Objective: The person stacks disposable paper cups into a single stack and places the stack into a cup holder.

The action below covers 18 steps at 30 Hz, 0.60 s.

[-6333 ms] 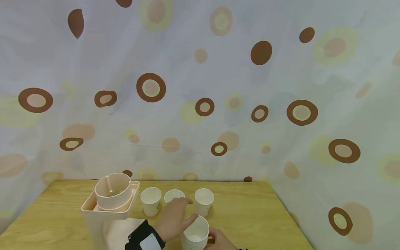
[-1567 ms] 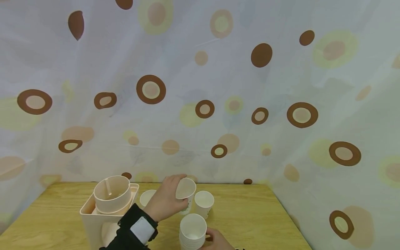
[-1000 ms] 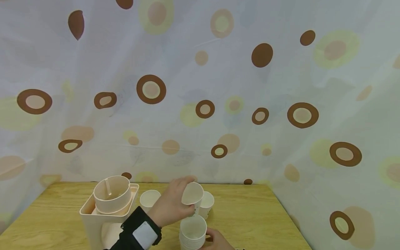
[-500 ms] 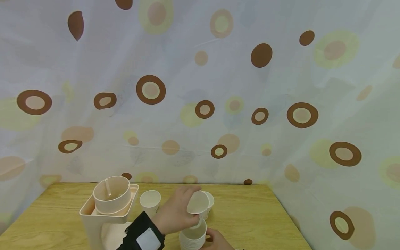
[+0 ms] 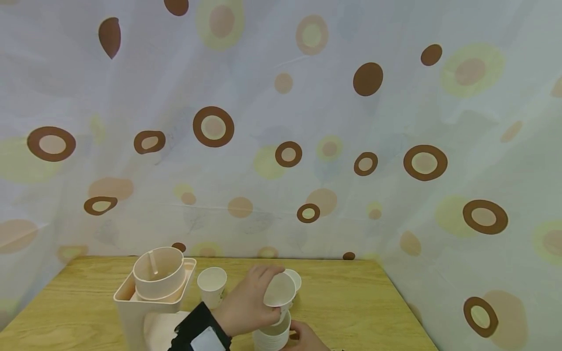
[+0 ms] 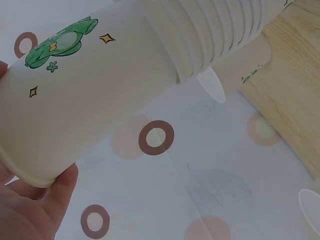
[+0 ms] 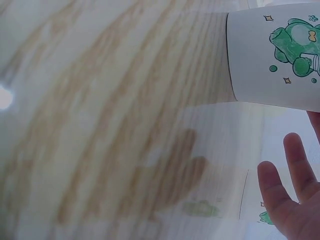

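Between the thumb and fingers of my left hand (image 5: 248, 304) is a white paper cup (image 5: 279, 288), gripped near its rim. In the head view its bottom is just inside the top of a stack of nested paper cups (image 5: 270, 340). The left wrist view shows a green cartoon on the held cup (image 6: 90, 100) and the stacked rims (image 6: 215, 30) beyond it. My right hand (image 5: 307, 340) holds the stack from the right side. In the right wrist view the lowest cup (image 7: 270, 55) stands on the table beside my fingers (image 7: 297, 165).
One upright paper cup (image 5: 212, 285) stands left of my left hand; another (image 5: 294, 279) is partly hidden behind the held cup. A cream rectangular bin (image 5: 131, 317) with a round container (image 5: 159, 273) inside stands at left. A patterned curtain (image 5: 281, 107) hangs behind the wooden table (image 5: 360, 302).
My left hand has lifted the middle cup from the back row, carried it right and toward me, and lowered it into the stack's mouth. My right hand has stayed at the stack.
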Each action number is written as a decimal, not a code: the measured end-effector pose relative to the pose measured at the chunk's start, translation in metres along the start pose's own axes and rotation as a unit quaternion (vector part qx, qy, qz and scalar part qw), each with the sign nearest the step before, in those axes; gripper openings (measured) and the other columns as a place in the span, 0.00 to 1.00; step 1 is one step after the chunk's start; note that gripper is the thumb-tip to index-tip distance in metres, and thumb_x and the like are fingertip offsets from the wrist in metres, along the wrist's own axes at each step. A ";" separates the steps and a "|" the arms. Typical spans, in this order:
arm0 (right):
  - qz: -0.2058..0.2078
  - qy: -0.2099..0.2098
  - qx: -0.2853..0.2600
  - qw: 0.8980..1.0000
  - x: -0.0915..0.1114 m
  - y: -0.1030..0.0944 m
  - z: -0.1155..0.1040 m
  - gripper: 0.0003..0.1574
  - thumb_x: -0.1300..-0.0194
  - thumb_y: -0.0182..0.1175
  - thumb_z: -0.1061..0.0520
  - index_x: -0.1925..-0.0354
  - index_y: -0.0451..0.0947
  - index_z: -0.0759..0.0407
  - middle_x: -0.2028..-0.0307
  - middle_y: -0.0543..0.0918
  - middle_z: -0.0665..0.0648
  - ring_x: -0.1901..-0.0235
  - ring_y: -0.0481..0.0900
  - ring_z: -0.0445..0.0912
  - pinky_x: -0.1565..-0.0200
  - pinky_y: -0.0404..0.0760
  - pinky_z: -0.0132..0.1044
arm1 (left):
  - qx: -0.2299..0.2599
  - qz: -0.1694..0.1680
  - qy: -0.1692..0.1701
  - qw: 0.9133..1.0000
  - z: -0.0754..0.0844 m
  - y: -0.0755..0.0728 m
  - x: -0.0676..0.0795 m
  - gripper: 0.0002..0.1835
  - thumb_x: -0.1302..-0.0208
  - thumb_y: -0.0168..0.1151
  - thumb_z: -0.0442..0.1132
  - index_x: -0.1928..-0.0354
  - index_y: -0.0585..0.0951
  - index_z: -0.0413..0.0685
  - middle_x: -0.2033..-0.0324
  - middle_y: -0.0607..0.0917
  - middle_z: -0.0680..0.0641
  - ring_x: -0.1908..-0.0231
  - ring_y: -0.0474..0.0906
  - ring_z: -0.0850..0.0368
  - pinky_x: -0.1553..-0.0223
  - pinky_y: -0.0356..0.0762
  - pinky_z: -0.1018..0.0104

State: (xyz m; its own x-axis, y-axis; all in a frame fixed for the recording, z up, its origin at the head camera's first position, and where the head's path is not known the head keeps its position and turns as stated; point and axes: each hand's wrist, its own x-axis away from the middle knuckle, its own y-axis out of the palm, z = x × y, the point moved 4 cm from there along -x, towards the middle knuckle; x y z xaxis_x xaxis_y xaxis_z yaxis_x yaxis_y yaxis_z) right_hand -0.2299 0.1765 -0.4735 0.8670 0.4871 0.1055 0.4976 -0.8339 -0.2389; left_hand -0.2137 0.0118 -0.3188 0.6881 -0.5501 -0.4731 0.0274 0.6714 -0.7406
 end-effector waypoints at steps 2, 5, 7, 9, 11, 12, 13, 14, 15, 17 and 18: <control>0.000 -0.005 0.005 1.000 0.000 0.000 -0.001 0.30 0.45 0.66 0.56 0.46 0.72 0.67 0.48 0.78 0.64 0.55 0.72 0.45 0.54 0.70 0.44 | 0.003 -0.001 0.000 1.000 0.000 0.000 0.000 0.34 0.57 0.65 0.35 0.42 0.70 0.41 0.47 0.75 0.43 0.49 0.70 0.52 0.52 0.75 0.62; -0.001 -0.003 -0.005 1.000 0.000 0.000 0.000 0.30 0.45 0.65 0.57 0.46 0.72 0.68 0.49 0.78 0.63 0.56 0.73 0.45 0.55 0.71 0.43 | 0.007 -0.001 -0.002 1.000 -0.001 -0.001 0.001 0.34 0.57 0.66 0.35 0.42 0.70 0.41 0.47 0.75 0.43 0.49 0.70 0.52 0.52 0.75 0.62; 0.000 -0.002 -0.010 1.000 0.000 0.000 0.001 0.30 0.46 0.65 0.59 0.46 0.71 0.69 0.49 0.79 0.63 0.57 0.75 0.45 0.55 0.73 0.42 | 0.007 0.000 -0.004 1.000 -0.002 -0.001 0.002 0.34 0.57 0.66 0.36 0.42 0.71 0.42 0.47 0.75 0.43 0.49 0.70 0.53 0.52 0.74 0.62; 0.000 -0.003 -0.007 1.000 0.000 -0.001 0.002 0.30 0.46 0.65 0.59 0.46 0.71 0.70 0.50 0.79 0.63 0.57 0.76 0.45 0.55 0.74 0.41 | 0.010 -0.004 -0.011 1.000 -0.002 -0.001 0.003 0.34 0.56 0.65 0.36 0.42 0.70 0.43 0.47 0.75 0.44 0.48 0.70 0.53 0.52 0.74 0.62; 0.001 -0.007 0.004 1.000 0.000 -0.002 0.003 0.31 0.47 0.65 0.58 0.47 0.71 0.71 0.50 0.79 0.63 0.57 0.75 0.44 0.56 0.74 0.41 | 0.012 -0.011 -0.015 1.000 -0.003 -0.001 0.004 0.34 0.56 0.66 0.37 0.41 0.70 0.43 0.47 0.75 0.44 0.49 0.70 0.53 0.52 0.74 0.62; 0.001 -0.009 0.010 1.000 0.000 -0.002 0.003 0.31 0.47 0.65 0.58 0.47 0.72 0.71 0.49 0.78 0.64 0.57 0.75 0.44 0.56 0.74 0.41 | 0.015 -0.017 -0.018 1.000 -0.003 0.000 0.004 0.34 0.55 0.66 0.37 0.41 0.70 0.43 0.47 0.75 0.43 0.48 0.70 0.52 0.53 0.74 0.62; 0.000 -0.011 0.016 1.000 0.000 -0.003 0.003 0.31 0.47 0.66 0.58 0.47 0.72 0.71 0.49 0.78 0.64 0.57 0.75 0.44 0.56 0.73 0.41 | 0.019 -0.023 -0.021 0.999 -0.003 0.000 0.004 0.35 0.55 0.66 0.37 0.40 0.69 0.44 0.46 0.74 0.43 0.48 0.70 0.52 0.53 0.74 0.63; -0.001 -0.012 0.019 1.000 0.000 -0.003 0.003 0.31 0.47 0.66 0.57 0.47 0.72 0.71 0.49 0.78 0.65 0.57 0.74 0.44 0.55 0.73 0.42 | 0.022 -0.031 -0.025 0.999 -0.004 0.001 0.005 0.35 0.55 0.66 0.37 0.40 0.69 0.44 0.46 0.74 0.43 0.48 0.70 0.52 0.54 0.74 0.63; 0.000 -0.015 0.025 1.000 0.000 -0.004 0.003 0.31 0.48 0.66 0.57 0.48 0.72 0.72 0.49 0.78 0.65 0.56 0.74 0.44 0.55 0.73 0.42 | 0.024 -0.036 -0.026 0.999 -0.004 0.002 0.006 0.35 0.54 0.66 0.37 0.39 0.69 0.44 0.46 0.74 0.43 0.48 0.70 0.52 0.54 0.74 0.64; 0.000 -0.019 0.030 0.999 0.000 -0.005 0.002 0.32 0.48 0.66 0.58 0.48 0.71 0.73 0.49 0.78 0.67 0.56 0.74 0.43 0.55 0.73 0.42 | 0.028 -0.045 -0.025 0.998 -0.005 0.004 0.007 0.35 0.54 0.66 0.37 0.39 0.68 0.44 0.45 0.73 0.43 0.48 0.69 0.51 0.55 0.74 0.64; 0.000 -0.021 0.036 0.999 -0.001 -0.005 0.002 0.31 0.48 0.66 0.58 0.48 0.72 0.73 0.49 0.77 0.67 0.56 0.74 0.43 0.55 0.73 0.43 | 0.030 -0.048 -0.025 0.998 -0.005 0.005 0.008 0.35 0.54 0.65 0.37 0.39 0.68 0.45 0.45 0.73 0.44 0.48 0.69 0.52 0.55 0.74 0.65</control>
State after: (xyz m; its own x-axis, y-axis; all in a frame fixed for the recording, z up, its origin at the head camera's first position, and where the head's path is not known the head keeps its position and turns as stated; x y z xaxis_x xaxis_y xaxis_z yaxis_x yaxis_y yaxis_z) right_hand -0.2332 0.1810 -0.4745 0.8646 0.4983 0.0644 0.4923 -0.8144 -0.3073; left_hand -0.2120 0.0083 -0.3282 0.7161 -0.5883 -0.3757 0.1366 0.6459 -0.7511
